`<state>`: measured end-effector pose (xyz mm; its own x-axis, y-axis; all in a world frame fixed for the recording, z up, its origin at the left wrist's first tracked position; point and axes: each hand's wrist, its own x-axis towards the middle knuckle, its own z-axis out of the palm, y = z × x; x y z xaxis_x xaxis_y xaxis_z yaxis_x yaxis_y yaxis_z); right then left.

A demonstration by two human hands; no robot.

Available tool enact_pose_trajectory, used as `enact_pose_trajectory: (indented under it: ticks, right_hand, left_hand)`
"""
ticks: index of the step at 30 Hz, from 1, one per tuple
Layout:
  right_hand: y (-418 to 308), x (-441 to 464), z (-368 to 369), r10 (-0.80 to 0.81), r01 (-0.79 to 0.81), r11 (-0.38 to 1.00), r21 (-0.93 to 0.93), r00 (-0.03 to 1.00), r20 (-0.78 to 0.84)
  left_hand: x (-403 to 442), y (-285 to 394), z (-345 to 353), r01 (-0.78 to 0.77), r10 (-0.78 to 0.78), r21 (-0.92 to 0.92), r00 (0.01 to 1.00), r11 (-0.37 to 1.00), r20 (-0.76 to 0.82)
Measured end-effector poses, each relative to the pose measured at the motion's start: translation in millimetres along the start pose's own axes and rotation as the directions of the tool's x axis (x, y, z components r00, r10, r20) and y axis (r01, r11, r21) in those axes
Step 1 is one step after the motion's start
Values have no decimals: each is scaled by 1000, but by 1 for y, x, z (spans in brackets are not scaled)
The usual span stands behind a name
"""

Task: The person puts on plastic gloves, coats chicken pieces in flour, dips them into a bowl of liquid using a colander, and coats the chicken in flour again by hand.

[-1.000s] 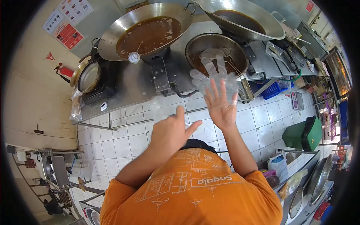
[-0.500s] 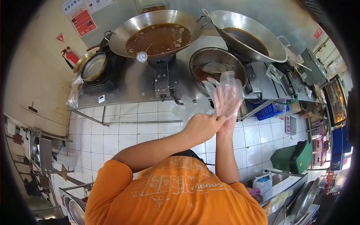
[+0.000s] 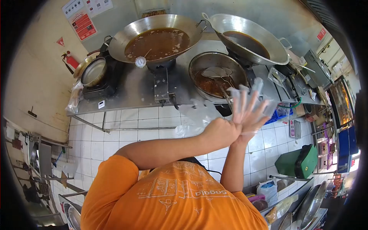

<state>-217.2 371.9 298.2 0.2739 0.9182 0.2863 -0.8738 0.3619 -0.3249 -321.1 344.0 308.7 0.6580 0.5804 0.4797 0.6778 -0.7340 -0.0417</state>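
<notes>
- On our orange cotton shirt (image 3: 172, 209) we read "Sagala" in white, upside down from our view.
- The print on the red-and-white paper poster (image 3: 84, 25) is too small for us to read, as is the face of the round white dial thermometer (image 3: 140, 61) at the left steel wok's (image 3: 124, 36) rim.
- Our right hand (image 3: 249, 119) is spread wide inside a clear plastic glove (image 3: 253, 105).
- Our left hand (image 3: 222, 132) is closed at the right wrist, gripping the glove's cuff; more clear plastic film (image 3: 199, 115) hangs beside it.
- Both hands are raised near the grey steel tabletop's (image 3: 126, 90) front edge, with white tiled floor (image 3: 138, 147) between that edge and us.
</notes>
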Motion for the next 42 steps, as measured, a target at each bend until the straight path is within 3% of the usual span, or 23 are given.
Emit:
enact_pose_trajectory:
  ticks: [5,8,11,14,15,16,17,18,19,21,23,24,26,29,30,31,33,35,36,39,40,41,42]
  right_hand:
    - [4,42,-73,127,-129,992,-9,985,-116]
    - [-5,18,-31,243,-274,951,143,949,200]
    - [-9,25,12,139,-148,989,27,967,215]
    - [-20,32,4,-10,-32,975,218,983,186]
    - [-27,46,-24,3,-158,956,246,847,531]
    - [-35,38,-18,7,-93,973,211,926,377]
    - [-40,36,-6,-1,-39,984,171,974,226]
    - [-42,33,-6,12,37,972,-233,979,205]
    - [-45,28,-5,16,99,797,-595,983,185]
    - [-28,18,-33,81,22,495,-869,994,71]
    - [6,-5,-29,317,-397,514,-760,912,-262]
    - [32,-15,-38,377,-534,387,-752,835,-400]
    - [54,-47,-68,619,-623,365,-692,718,-319]
    - [47,-66,-64,335,-16,164,-986,941,41]
    - [25,-46,-59,228,358,-252,-899,925,304]
    - [11,-25,-38,251,377,-461,-803,924,290]
    - [-1,16,-15,276,329,-726,-605,944,182]
    - [-1,52,-45,287,214,-810,-546,957,-50]
    - [-3,66,-67,289,140,-818,-558,939,-188]
    - [-4,97,-80,426,195,-831,-521,825,-371]
    - [-6,94,-44,434,137,-818,-559,785,-442]
    - [-8,101,-59,513,283,-797,-533,782,-353]
    - [-14,116,-92,591,424,-763,-488,763,-261]
  left_hand:
    - [14,-8,-3,-67,74,-73,992,995,98]
    - [8,-4,7,-43,53,-93,992,995,111]
    - [0,16,-1,-33,57,-257,995,966,88]
    - [0,4,-5,76,-18,-538,993,840,113]
    - [-3,-13,-16,191,-90,-654,979,732,185]
    - [-6,-37,-33,299,-138,-799,954,522,267]
    - [-19,-68,-27,216,-221,-844,968,491,119]
    - [-35,-101,-35,307,-263,-925,933,223,246]
    - [-54,-124,-39,403,-378,-894,873,198,309]
    - [-105,-155,-32,526,-556,-838,744,145,371]
    - [-156,-166,-19,587,-667,-801,645,120,373]
    - [-171,-161,-19,609,-683,-792,594,37,425]
    - [-197,-142,-17,626,-692,-767,493,-138,527]
    - [-232,-133,-5,668,-755,-744,483,-10,444]
    - [-254,-137,7,686,-792,-726,470,51,390]
    - [-274,-141,13,704,-824,-702,460,111,330]
    - [-280,-133,-4,790,-814,-356,568,499,120]
    - [-293,-122,-10,769,-810,-425,573,477,127]
    - [-299,-111,-11,758,-821,-557,528,341,216]
    - [-312,-79,3,649,-814,-760,423,-34,398]
    - [-322,-67,17,712,-807,-698,457,80,373]
    - [-326,-57,30,759,-795,-623,492,192,354]
    - [-316,-49,32,716,-798,-689,479,116,364]
